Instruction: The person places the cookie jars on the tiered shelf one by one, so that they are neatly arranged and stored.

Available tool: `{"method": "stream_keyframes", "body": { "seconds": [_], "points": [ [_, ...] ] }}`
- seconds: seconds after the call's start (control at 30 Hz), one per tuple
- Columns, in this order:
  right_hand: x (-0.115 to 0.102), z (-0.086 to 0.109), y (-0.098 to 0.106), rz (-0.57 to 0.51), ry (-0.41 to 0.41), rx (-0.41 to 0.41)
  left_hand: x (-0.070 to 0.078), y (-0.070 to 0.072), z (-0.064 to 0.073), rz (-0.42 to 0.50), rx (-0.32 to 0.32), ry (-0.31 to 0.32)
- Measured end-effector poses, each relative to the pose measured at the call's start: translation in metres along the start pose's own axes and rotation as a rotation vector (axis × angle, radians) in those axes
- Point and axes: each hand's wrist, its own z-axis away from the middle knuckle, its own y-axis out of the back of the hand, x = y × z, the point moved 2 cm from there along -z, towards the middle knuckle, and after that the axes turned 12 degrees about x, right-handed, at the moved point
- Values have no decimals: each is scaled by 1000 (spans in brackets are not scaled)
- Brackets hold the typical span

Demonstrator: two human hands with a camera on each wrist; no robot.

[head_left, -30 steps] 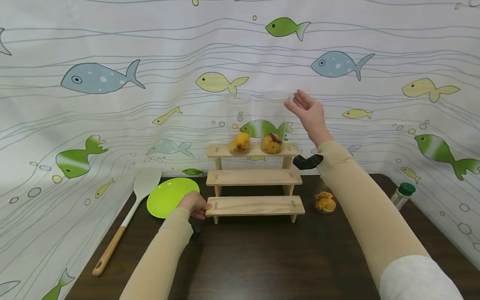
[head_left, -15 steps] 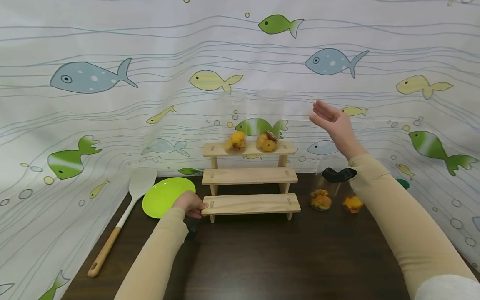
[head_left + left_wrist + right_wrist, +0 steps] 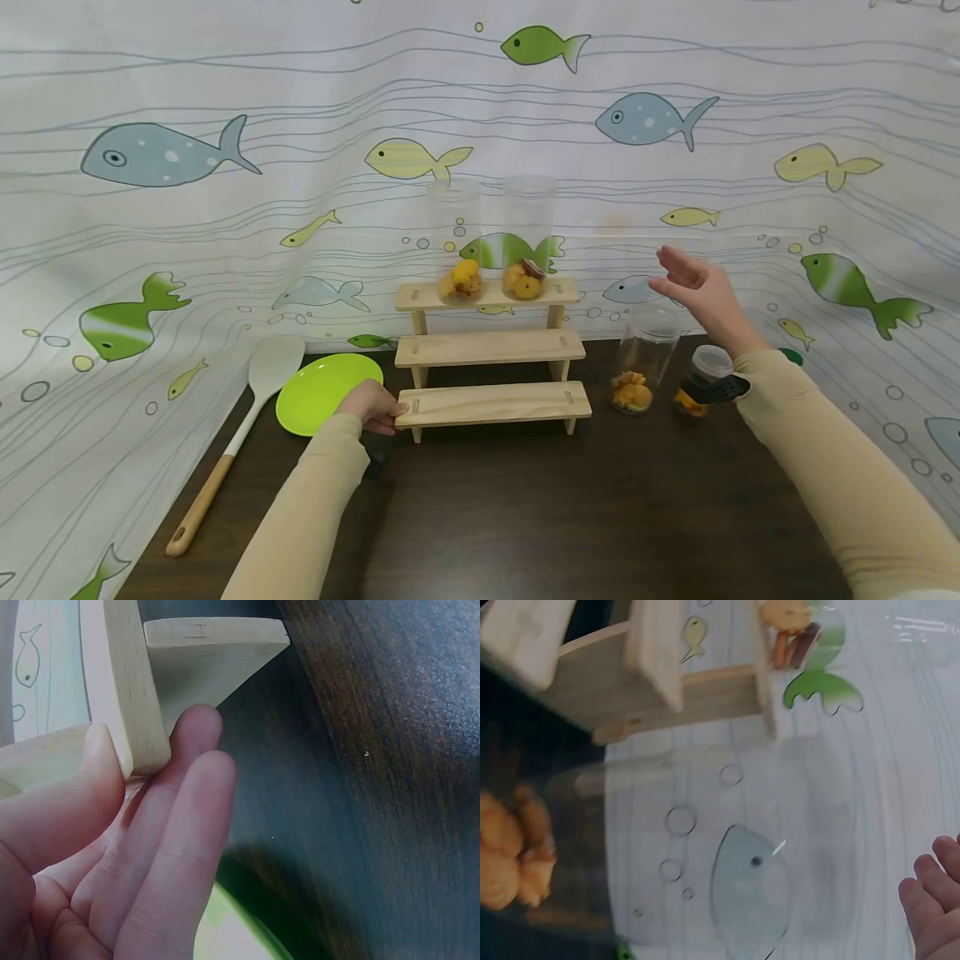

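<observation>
In the head view my left hand (image 3: 371,406) pinches the left end of the lowest step of a three-tier wooden stand (image 3: 491,403). The left wrist view shows the thumb on top of the board's edge (image 3: 131,697) and the fingers under it. Two tall clear jars, a left one (image 3: 461,282) and a right one (image 3: 525,279), stand upright on the top step with yellow-brown pieces at their bottoms. My right hand (image 3: 705,292) is held in the air with fingers extended, holding nothing. Nearest to it, a third tall clear jar (image 3: 632,392) stands on the table with similar pieces inside.
Beside that jar stands a smaller lidded jar (image 3: 711,362) with orange contents, partly behind the wrist strap. A green cap (image 3: 791,356) shows past the right forearm. On the left lie a lime-green plate (image 3: 322,379) and a white turner (image 3: 251,425). A fish-print sheet (image 3: 315,83) hangs behind.
My right hand has moved right and down, away from the jars on the top step to above the table jar. The left hand keeps its grip on the stand. The head view has shifted slightly.
</observation>
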Motion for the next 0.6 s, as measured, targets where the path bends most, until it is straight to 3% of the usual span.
{"method": "stream_keyframes", "body": {
  "seconds": [0.33, 0.47, 0.6],
  "points": [
    [39, 23, 3, 33, -47, -49, -2, -2, -3, -14, 2, 23],
    [44, 29, -2, 1, -47, -63, -2, -2, -3, -24, -4, 21],
    [46, 34, -3, 34, -4, -54, -2, -2, -4, -28, -8, 23]
  ]
}}
